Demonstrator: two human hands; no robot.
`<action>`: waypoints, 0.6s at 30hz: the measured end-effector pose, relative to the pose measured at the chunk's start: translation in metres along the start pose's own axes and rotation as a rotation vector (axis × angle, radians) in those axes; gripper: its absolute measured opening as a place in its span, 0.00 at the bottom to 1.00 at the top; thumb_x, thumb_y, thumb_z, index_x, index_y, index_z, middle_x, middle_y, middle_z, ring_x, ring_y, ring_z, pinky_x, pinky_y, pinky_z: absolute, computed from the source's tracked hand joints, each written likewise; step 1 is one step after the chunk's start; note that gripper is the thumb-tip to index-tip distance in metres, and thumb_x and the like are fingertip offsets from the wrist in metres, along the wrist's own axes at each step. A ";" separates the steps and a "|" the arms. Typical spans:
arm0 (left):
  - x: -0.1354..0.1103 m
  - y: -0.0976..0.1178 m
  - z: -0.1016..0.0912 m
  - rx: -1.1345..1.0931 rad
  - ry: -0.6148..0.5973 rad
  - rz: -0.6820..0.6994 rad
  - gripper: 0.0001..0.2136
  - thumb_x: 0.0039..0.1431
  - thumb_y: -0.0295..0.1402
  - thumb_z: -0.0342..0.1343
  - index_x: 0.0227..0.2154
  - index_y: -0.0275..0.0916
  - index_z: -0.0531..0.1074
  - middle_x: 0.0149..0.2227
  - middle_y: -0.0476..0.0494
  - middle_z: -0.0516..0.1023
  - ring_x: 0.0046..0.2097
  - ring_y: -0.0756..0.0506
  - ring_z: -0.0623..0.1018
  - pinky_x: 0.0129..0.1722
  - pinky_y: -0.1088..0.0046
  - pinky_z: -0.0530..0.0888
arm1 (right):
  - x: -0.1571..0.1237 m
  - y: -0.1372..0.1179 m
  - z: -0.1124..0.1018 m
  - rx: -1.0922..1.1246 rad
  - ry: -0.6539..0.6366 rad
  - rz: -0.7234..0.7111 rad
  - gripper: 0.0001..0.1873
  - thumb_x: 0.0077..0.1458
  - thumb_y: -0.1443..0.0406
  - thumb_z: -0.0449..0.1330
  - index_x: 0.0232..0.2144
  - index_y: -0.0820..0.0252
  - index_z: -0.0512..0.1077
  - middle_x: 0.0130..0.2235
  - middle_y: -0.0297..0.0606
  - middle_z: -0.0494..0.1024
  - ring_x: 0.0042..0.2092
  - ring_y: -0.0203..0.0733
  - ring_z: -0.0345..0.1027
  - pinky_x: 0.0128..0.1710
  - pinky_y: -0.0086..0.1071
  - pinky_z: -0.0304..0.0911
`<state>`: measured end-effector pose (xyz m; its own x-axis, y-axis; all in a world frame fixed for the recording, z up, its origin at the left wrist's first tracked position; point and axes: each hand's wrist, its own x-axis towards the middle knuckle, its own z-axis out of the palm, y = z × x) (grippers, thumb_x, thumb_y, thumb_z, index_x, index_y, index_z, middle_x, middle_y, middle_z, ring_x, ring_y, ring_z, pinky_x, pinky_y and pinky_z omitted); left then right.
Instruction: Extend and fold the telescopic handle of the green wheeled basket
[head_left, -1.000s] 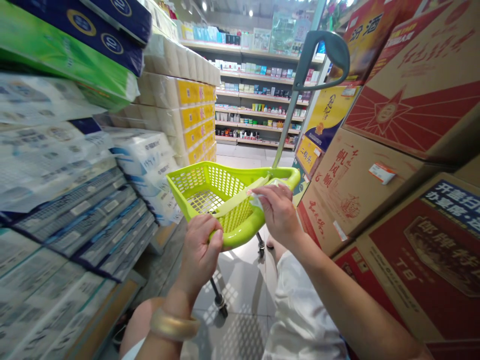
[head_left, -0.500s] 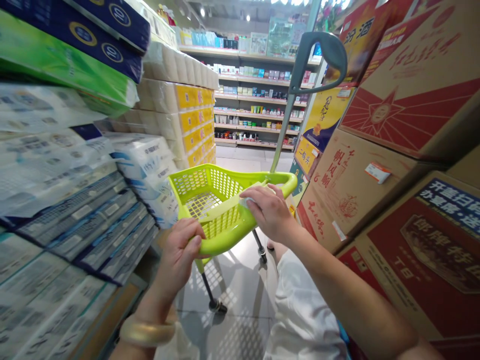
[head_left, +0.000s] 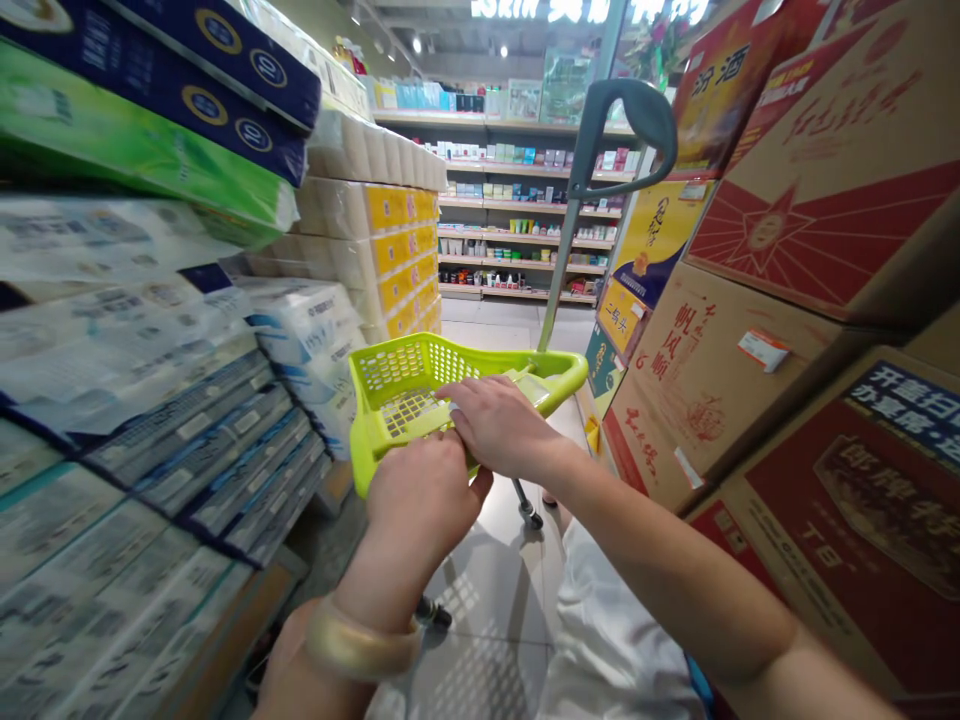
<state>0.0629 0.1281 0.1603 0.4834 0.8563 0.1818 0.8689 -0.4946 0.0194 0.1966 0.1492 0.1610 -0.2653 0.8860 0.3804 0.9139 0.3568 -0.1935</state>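
A lime-green wheeled shopping basket (head_left: 409, 352) with a perforated wall stands in the aisle in front of me. Its long pole rises on the far right to a grey loop handle (head_left: 577, 140). My left hand (head_left: 424, 490), with a gold bangle (head_left: 364, 640) on the wrist, is closed over the near rim, its fingertips hidden. Just right of it my right hand (head_left: 502, 420) lies curled over the same rim, its fingers close against the left hand. A small whitish spot shows by the right fingers, too small to name.
Stacked tissue packs (head_left: 202, 400) and rolls (head_left: 375, 150) line the left side. Cardboard cartons (head_left: 720, 350) pile up on the right. Shelves (head_left: 525, 205) with small boxes and bottles stand across the far end. Pale floor tiles (head_left: 502, 600) run below.
My left hand has slid right along the rim up to my right hand. The right hand has shifted left. The view has turned slightly, and the basket has moved little.
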 end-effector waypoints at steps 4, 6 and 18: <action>0.000 -0.003 0.011 0.039 0.162 0.106 0.15 0.60 0.43 0.47 0.35 0.37 0.72 0.31 0.38 0.78 0.37 0.36 0.78 0.38 0.61 0.70 | 0.008 0.019 -0.011 -0.003 -0.062 0.120 0.16 0.63 0.66 0.47 0.47 0.57 0.72 0.48 0.38 0.79 0.50 0.44 0.70 0.57 0.41 0.53; 0.000 -0.006 0.014 0.042 0.201 0.124 0.16 0.61 0.44 0.46 0.33 0.38 0.71 0.30 0.38 0.78 0.36 0.36 0.78 0.36 0.61 0.70 | 0.010 0.033 -0.018 -0.029 -0.090 0.180 0.16 0.63 0.65 0.47 0.45 0.56 0.73 0.47 0.38 0.79 0.49 0.44 0.71 0.53 0.39 0.56; -0.001 -0.027 0.019 0.050 0.252 0.119 0.20 0.60 0.49 0.45 0.30 0.39 0.72 0.27 0.39 0.77 0.32 0.39 0.77 0.29 0.67 0.65 | 0.022 0.008 -0.013 -0.009 -0.161 0.052 0.16 0.63 0.66 0.48 0.42 0.56 0.76 0.42 0.37 0.81 0.43 0.42 0.73 0.43 0.31 0.62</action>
<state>0.0407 0.1435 0.1412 0.5463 0.7253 0.4189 0.8147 -0.5763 -0.0646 0.2024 0.1674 0.1797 -0.2625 0.9394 0.2204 0.9303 0.3070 -0.2005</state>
